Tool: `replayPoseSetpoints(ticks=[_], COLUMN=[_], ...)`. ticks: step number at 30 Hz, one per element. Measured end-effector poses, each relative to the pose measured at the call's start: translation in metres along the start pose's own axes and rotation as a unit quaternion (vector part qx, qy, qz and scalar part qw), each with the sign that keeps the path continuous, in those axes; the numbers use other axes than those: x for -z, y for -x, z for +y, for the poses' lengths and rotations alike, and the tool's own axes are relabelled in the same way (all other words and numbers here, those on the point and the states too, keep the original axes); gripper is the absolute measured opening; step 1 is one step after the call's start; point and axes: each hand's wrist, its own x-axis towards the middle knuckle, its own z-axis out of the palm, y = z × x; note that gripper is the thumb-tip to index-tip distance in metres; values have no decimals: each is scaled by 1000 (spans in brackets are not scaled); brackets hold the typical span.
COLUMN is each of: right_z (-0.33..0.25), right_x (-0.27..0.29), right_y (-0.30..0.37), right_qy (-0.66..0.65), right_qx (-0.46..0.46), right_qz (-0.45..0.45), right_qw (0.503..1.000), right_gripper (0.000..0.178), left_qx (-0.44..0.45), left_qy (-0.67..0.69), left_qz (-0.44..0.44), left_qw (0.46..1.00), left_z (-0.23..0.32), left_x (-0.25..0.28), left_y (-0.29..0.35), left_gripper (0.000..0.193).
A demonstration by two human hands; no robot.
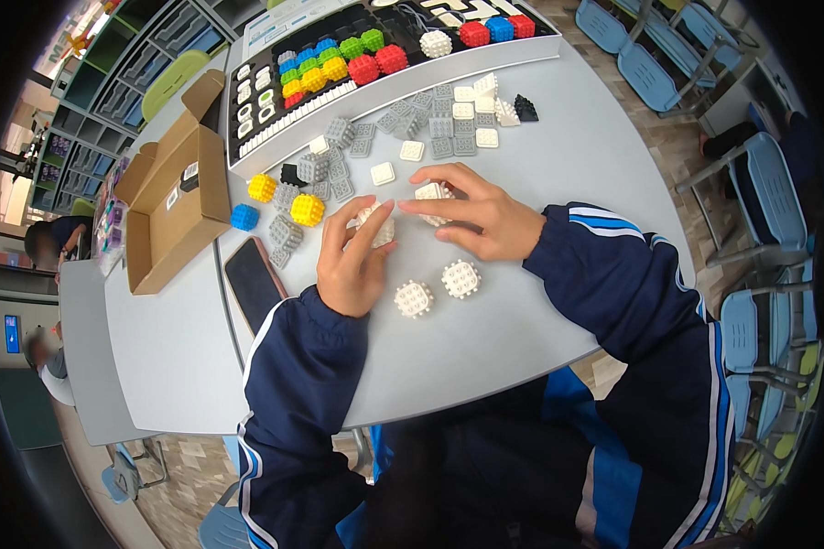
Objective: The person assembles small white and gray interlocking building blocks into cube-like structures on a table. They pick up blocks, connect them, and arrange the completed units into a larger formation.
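Observation:
My left hand (350, 267) has its fingers curled round a white studded cube (382, 229), resting on or just above the grey table. My right hand (493, 218) grips a second white studded cube (430, 192) close beside it, one fingertip reaching toward the left cube. A small gap seems to lie between the two cubes. Nearer to me sit two more white studded cubes, one on the left (414, 299) and one on the right (460, 279). Beyond the hands lies a white square plate (382, 174), with grey studded blocks (339, 133) scattered farther back.
A long white kit box (403, 78) with colourful studded cubes spans the far side. An open cardboard box (178, 206) stands at left, near a dark phone (254, 284). Yellow cubes (308, 210) and a blue cube (244, 217) lie left of my hands. Blue chairs (762, 183) stand right.

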Motion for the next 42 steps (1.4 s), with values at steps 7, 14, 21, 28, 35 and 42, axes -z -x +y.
replayPoseSetpoints(ticks=[7,14,21,28,35,42], right_z=[9,7,7,10,7,11], right_x=[-2,-1,-4,-5,-4,-7], right_y=[0,0,-3,-2,-4,-3], right_qy=[49,7,20,19,-19,-16], right_qx=[8,-38,-20,-5,-51,-46], right_qz=[5,22,13,0,16,19], right_qw=[999,999,1000,1000,998,999], right_gripper=[58,55,54,55,55,55], left_qx=[-74,-51,-12,-11,-36,-26], left_qy=[-94,-56,-39,-42,-46,-46], left_qz=[-25,-18,13,7,-2,-6], left_qw=[993,997,999,999,998,999], left_z=[-4,-2,-4,-3,-3,-2], left_x=[4,1,1,3,2,1], left_y=[-5,-4,-5,-6,-7,-9], left_gripper=[64,67,54,53,55,56])
